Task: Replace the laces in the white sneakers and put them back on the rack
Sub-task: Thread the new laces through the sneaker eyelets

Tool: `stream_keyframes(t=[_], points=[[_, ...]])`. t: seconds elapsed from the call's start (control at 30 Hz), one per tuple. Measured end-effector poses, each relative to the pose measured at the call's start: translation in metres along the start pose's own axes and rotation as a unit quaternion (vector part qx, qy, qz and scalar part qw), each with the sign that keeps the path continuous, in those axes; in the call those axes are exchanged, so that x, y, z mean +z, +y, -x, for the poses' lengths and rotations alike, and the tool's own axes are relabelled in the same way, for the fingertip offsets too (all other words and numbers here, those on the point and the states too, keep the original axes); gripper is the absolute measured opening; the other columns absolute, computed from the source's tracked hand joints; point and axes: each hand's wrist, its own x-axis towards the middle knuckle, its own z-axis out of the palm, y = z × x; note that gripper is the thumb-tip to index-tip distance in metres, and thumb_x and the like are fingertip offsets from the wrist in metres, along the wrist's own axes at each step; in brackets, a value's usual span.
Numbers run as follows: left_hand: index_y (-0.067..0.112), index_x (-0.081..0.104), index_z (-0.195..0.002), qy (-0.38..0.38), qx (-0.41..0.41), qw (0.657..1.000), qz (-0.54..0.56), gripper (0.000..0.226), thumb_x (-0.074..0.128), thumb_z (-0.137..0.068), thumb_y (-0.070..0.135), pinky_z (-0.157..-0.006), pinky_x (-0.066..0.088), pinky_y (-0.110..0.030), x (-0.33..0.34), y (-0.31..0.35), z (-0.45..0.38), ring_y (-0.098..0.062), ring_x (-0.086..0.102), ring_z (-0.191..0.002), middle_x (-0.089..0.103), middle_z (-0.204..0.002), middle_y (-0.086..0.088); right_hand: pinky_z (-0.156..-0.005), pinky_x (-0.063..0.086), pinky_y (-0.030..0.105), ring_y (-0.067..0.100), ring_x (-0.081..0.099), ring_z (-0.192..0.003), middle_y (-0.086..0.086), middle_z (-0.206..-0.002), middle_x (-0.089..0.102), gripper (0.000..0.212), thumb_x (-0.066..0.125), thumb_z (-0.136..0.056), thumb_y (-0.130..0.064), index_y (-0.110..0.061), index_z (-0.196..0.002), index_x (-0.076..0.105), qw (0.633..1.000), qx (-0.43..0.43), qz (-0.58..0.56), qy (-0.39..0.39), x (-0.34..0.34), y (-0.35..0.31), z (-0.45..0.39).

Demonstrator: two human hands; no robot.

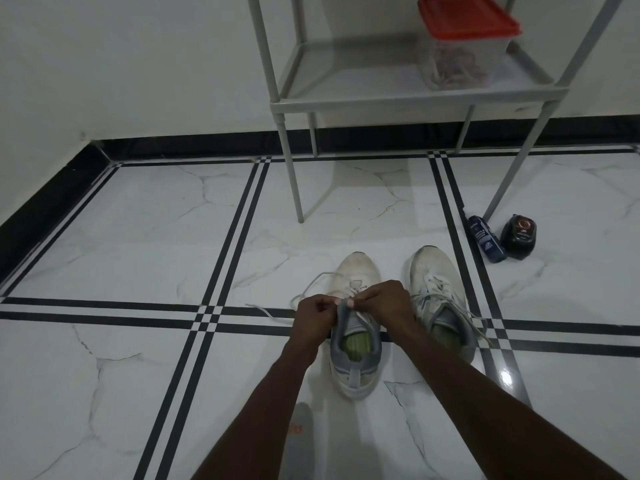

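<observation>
1. Two white sneakers stand side by side on a white marble-look floor (138, 237) crossed by black double lines, toes pointing away from the viewer toward a pale metal rack (398, 98).
2. The left sneaker (353, 368) is worn white with a grey collar, a grey heel strip and a green insole showing inside.
3. Its white lace (311, 282) is partly undone; a loose end trails out to the left across the floor.
4. The left hand (313, 315) and the right hand (388, 303) meet over this shoe's tongue, fingers curled and pinching the lace; exactly which strand each holds is hard to make out in the dim light.
5. The right sneaker (436, 282) sits just beside it, untouched, its lace loosened and spilling to the right.
6. On the rack's low shelf stands a clear tub with a red lid (464, 19).
7. Near a rack leg lie a dark blue bottle (485, 244) and a black container (519, 237).
</observation>
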Motion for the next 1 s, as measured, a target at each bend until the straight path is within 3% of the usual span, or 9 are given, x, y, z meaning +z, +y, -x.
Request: stream_keyframes(t=[0.17, 0.27, 0.33, 0.47, 0.57, 0.67, 0.77, 0.9, 1.0], points=[[0.008, 0.065, -0.100, 0.049, 0.037, 0.990, -0.129, 0.016, 0.056, -0.101, 0.022, -0.082, 0.056, -0.035, 0.012, 0.004, -0.002, -0.021, 0.063, -0.088, 0.067, -0.094, -0.004, -0.072, 0.053, 0.030, 0.015, 0.064, -0.071, 0.012, -0.081, 0.074, 0.032, 0.080, -0.080, -0.038, -0.006, -0.082, 0.079, 0.999, -0.002, 0.024, -0.024, 0.000, -0.001, -0.001], [0.001, 0.062, -0.109, 0.076, 0.027, 0.985, -0.153, 0.023, 0.050, -0.102, 0.020, -0.090, 0.054, -0.040, 0.015, 0.005, -0.003, -0.029, 0.064, -0.098, 0.067, -0.104, -0.014, -0.060, 0.044, 0.027, 0.016, 0.054, -0.057, 0.014, -0.066, 0.066, 0.056, 0.067, -0.085, -0.055, 0.000, -0.076, 0.073, 0.996, -0.019, 0.070, -0.055, -0.002, -0.005, 0.001], [0.001, 0.059, -0.111, 0.069, 0.027, 0.983, -0.167, 0.021, 0.049, -0.103, 0.018, -0.090, 0.054, -0.039, 0.015, 0.008, 0.000, -0.028, 0.063, -0.099, 0.065, -0.107, -0.014, -0.053, 0.041, 0.020, 0.013, 0.056, -0.056, 0.007, -0.064, 0.066, 0.057, 0.066, -0.083, -0.060, -0.005, -0.076, 0.075, 0.989, -0.026, 0.115, -0.085, -0.002, -0.011, 0.005], [0.005, 0.054, -0.100, 0.070, 0.038, 0.982, -0.169, 0.012, 0.045, -0.102, 0.013, -0.085, 0.053, -0.036, 0.014, 0.007, 0.000, -0.027, 0.061, -0.093, 0.061, -0.099, -0.012, -0.052, 0.043, 0.019, 0.011, 0.057, -0.058, 0.003, -0.071, 0.065, 0.031, 0.072, -0.077, -0.040, -0.009, -0.077, 0.071, 0.989, 0.006, 0.117, -0.088, 0.002, -0.011, 0.003], [0.004, 0.056, -0.089, 0.102, 0.000, 0.991, -0.082, 0.011, 0.047, -0.095, 0.005, -0.077, 0.060, -0.046, 0.003, 0.009, -0.005, -0.036, 0.069, -0.091, 0.067, -0.094, -0.021, -0.053, 0.044, 0.023, 0.015, 0.053, -0.058, 0.002, -0.062, 0.054, 0.022, 0.071, -0.069, -0.032, -0.013, -0.068, 0.060, 0.995, 0.035, 0.074, -0.062, 0.006, -0.007, 0.004], [0.005, 0.056, -0.079, 0.189, -0.076, 0.979, -0.010, 0.018, 0.049, -0.095, -0.001, -0.067, 0.051, -0.031, -0.029, 0.009, -0.005, -0.037, 0.065, -0.095, 0.064, -0.098, -0.023, -0.054, 0.042, 0.026, 0.016, 0.047, -0.052, 0.001, -0.053, 0.048, 0.021, 0.070, -0.068, -0.026, -0.010, -0.061, 0.059, 0.995, 0.047, 0.056, -0.063, 0.005, -0.005, 0.006], [-0.008, 0.061, -0.112, 0.227, -0.122, 0.964, -0.074, 0.024, 0.048, -0.099, 0.007, -0.089, 0.049, -0.039, -0.057, -0.013, -0.004, -0.042, 0.060, -0.115, 0.062, -0.121, -0.028, -0.057, 0.046, 0.029, 0.017, 0.050, -0.054, 0.004, -0.056, 0.052, 0.018, 0.069, -0.067, -0.024, -0.007, -0.064, 0.065, 0.994, 0.068, 0.031, -0.074, 0.003, -0.005, 0.006], [-0.001, 0.062, -0.100, 0.232, 0.048, 0.949, -0.210, 0.021, 0.054, -0.095, 0.017, -0.087, 0.051, -0.046, -0.040, -0.030, 0.000, -0.037, 0.061, -0.100, 0.064, -0.102, -0.021, -0.058, 0.046, 0.028, 0.016, 0.051, -0.055, 0.004, -0.060, 0.058, 0.026, 0.071, -0.067, -0.025, 0.000, -0.074, 0.071, 0.994, 0.077, 0.017, -0.081, 0.003, -0.003, 0.003], [0.014, 0.063, -0.101, 0.219, 0.181, 0.928, -0.240, 0.020, 0.065, -0.093, 0.032, -0.084, 0.041, -0.038, -0.020, -0.015, 0.000, -0.027, 0.051, -0.097, 0.057, -0.103, -0.011, -0.057, 0.050, 0.028, 0.016, 0.054, -0.055, 0.003, -0.060, 0.059, 0.024, 0.072, -0.065, -0.026, -0.003, -0.073, 0.072, 0.994, 0.077, 0.007, -0.081, 0.004, -0.002, 0.002]])
